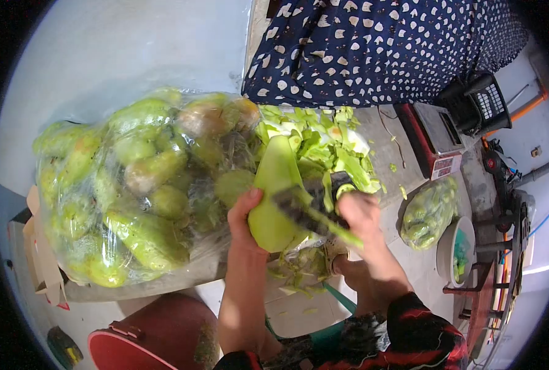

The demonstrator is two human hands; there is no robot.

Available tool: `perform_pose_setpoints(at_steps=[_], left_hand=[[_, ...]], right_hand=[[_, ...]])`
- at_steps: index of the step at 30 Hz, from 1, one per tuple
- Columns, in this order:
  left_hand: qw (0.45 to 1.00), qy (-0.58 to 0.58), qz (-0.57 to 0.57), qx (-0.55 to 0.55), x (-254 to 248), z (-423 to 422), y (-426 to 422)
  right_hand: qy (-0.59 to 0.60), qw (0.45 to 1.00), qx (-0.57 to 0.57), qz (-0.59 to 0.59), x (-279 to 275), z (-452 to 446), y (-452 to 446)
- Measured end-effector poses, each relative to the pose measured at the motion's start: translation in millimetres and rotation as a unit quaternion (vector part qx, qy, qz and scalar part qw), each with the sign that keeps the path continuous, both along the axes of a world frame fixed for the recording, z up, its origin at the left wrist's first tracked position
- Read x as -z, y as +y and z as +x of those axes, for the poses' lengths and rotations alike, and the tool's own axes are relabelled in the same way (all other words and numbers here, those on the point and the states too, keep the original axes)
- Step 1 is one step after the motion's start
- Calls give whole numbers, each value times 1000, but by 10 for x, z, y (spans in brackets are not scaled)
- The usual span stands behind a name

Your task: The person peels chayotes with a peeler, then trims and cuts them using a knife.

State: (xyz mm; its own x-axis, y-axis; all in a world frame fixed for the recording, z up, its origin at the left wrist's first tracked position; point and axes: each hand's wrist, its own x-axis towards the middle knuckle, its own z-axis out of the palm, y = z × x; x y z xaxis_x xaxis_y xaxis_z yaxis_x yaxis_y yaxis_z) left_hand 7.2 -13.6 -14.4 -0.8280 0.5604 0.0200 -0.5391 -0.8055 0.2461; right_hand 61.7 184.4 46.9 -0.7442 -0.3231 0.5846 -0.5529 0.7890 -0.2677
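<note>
In the head view, a long pale-green fruit (269, 216) is held over the near edge of the worktop (388, 145), its long axis running near to far, with the narrower end far and the broad end near the body. The left hand (247, 216) is partly closed on the broad end's left flank, thumb along the side and the other fingers mostly hidden beneath; its forearm reaches almost straight out from the near side.

The right hand (361, 216) is beside the fruit's right flank, bent round and seemingly closed on a dark tool (292, 206), though blur hides the exact grip. The tool slants across that flank, with a green strip (333, 227) by it. The right forearm slopes in from the near right, so the two hands face each other across the fruit.

Left of the fruit sits a large clear bag of green fruits (145, 179); just beyond and to the right lies a heap of peelings (351, 166). Farther right stands a scale (435, 135).
</note>
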Motion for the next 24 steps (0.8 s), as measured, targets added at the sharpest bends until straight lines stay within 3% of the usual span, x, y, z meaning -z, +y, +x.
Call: perform_pose_setpoints(at_steps=[4,6,8,12,14,19,21,24], left_hand=[[999,-28,37,11,-35,6,-12],[999,-35,15,3,-62,-16,11],[999,-41,-10,0,-120,-7,19],[999,-2,24,21,-101,51,41],[998,-36,-16,43,-38,63,30],[999,-33,0,24,-167,77,70],[997,0,35,70,-91,57,122],[997,-16,-11,72,-34,106,152]], right_hand=[[-7,998,47,-37,94,-124,68],[6,998,-52,-18,-62,-27,38],[15,997,-72,-16,-86,30,-18],[-27,996,80,-13,89,-82,61],[-2,995,99,-21,164,-133,72],[5,995,98,-27,138,-136,74],[7,993,116,-29,182,-173,132],[-97,954,280,-49,268,-258,252]])
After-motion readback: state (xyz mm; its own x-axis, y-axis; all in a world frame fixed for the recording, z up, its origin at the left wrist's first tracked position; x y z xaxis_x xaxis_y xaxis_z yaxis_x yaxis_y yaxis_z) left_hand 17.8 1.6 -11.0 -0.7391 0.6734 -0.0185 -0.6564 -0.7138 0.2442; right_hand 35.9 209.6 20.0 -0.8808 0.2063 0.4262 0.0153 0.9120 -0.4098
